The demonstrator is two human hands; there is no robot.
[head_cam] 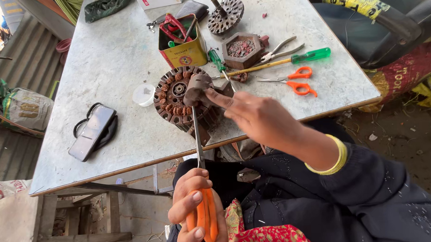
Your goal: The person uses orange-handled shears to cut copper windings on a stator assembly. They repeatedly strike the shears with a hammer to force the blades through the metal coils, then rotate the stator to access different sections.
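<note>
Left hand wrapped round the orange handle of a screwdriver, shaft pointing up at the stator near the surface edge — grip low for leverage, I think. Right hand pinches a dark pad against the stator's rim, probably to steady it. Scissors, tin, phone lie off to the sides.

Phone left of stator, scissors right, tin behind.
</note>
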